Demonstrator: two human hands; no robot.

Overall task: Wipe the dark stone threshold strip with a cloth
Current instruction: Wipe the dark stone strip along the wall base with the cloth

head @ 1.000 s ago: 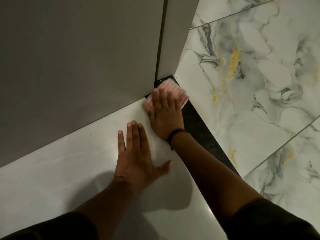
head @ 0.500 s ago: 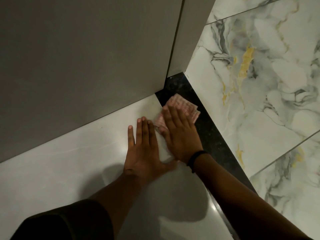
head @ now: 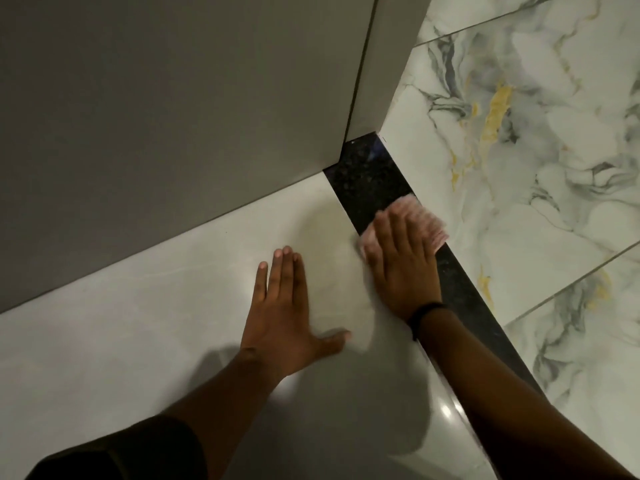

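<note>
A dark speckled stone threshold strip runs diagonally from the foot of the grey wall toward the lower right, between a pale floor tile and veined marble tiles. My right hand lies flat, pressing a pink cloth onto the strip; the cloth sticks out beyond the fingertips and is blurred. The palm partly rests on the pale tile. My left hand is spread flat on the pale tile to the left, holding nothing. A dark band circles my right wrist.
A grey wall panel stands along the far left, with a narrower grey jamb at the strip's far end. White marble tiles with grey and gold veins cover the floor to the right of the strip.
My right hand has slid the cloth back along the strip, away from the wall corner, uncovering the strip's far end. My left hand stays planted on the pale tile.
</note>
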